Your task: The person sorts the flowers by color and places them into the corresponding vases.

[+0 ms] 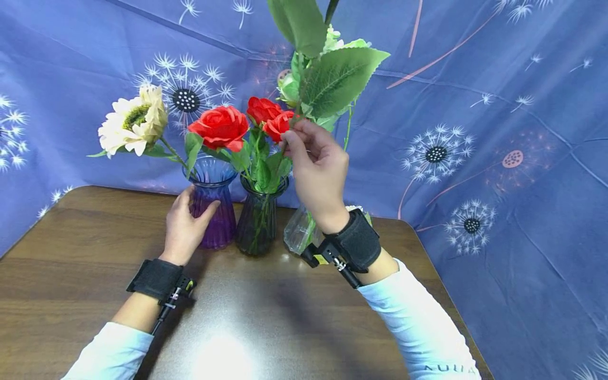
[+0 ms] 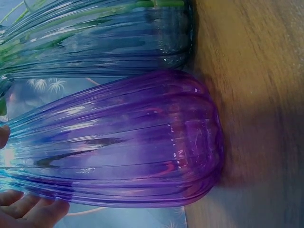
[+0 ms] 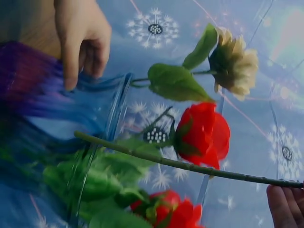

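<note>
My left hand [image 1: 182, 227] grips a ribbed glass vase [image 1: 216, 214], blue at the top and purple below, thumb on one side and fingers on the other. A cream sunflower-like flower [image 1: 133, 121] leans out of this vase to the left. My right hand [image 1: 320, 166] pinches a long green stem [image 3: 190, 167] with big green leaves [image 1: 342, 82]. Its top runs out of the head view. In the right wrist view, the stem's cut end appears beside the blue vase's rim; I cannot tell whether it is inside. A large red rose [image 1: 220, 127] stands by that rim.
Close to the right of the purple vase stands a dark grey glass vase [image 1: 256, 224] with smaller red roses [image 1: 263, 110]. A clear vase [image 1: 296, 232] with green stems and pale blooms is partly behind my right wrist. A blue patterned cloth [image 1: 475, 132] hangs behind the wooden table [image 1: 266, 301].
</note>
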Available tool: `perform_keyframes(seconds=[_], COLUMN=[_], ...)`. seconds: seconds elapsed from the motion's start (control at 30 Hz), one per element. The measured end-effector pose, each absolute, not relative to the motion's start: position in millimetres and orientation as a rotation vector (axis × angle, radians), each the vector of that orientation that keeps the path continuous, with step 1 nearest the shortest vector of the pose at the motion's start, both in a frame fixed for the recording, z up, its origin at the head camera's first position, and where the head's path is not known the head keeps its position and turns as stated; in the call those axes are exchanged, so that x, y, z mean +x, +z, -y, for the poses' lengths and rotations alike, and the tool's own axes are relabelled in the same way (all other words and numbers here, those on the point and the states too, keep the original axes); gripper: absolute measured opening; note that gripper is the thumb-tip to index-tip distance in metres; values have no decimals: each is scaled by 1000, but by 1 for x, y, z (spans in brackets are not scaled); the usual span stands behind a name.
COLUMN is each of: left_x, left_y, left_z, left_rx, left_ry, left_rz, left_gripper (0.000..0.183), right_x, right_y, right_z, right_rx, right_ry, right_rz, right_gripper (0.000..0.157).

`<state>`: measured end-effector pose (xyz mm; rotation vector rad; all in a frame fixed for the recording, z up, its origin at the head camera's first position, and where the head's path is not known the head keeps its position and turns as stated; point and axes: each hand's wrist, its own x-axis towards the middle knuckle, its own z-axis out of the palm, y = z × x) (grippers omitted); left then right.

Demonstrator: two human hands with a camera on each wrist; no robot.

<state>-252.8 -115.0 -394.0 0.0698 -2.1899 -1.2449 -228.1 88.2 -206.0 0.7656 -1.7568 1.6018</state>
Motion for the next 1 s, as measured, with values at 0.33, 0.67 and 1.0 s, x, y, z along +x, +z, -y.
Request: perform_keyframes(seconds=[0.33,0.67,1.0], left_x=[-253,-252,-252], left_y=[-394,-394,-393], left_z=[114,113,113], left_rx=[75,93,99], left_ry=[-1247,-1262,-1258], left_rz=[2186,2200,2230], left_gripper=[64,65,64], right_x=[-233,-234,-240], right_y=[-203,-204,-221], right_z=[-58,-34,-27], right_rx=[833,875,786], right_ry=[1654,1544,1477], right_rz=[1730,1771,1907], right_gripper=[19,20,22])
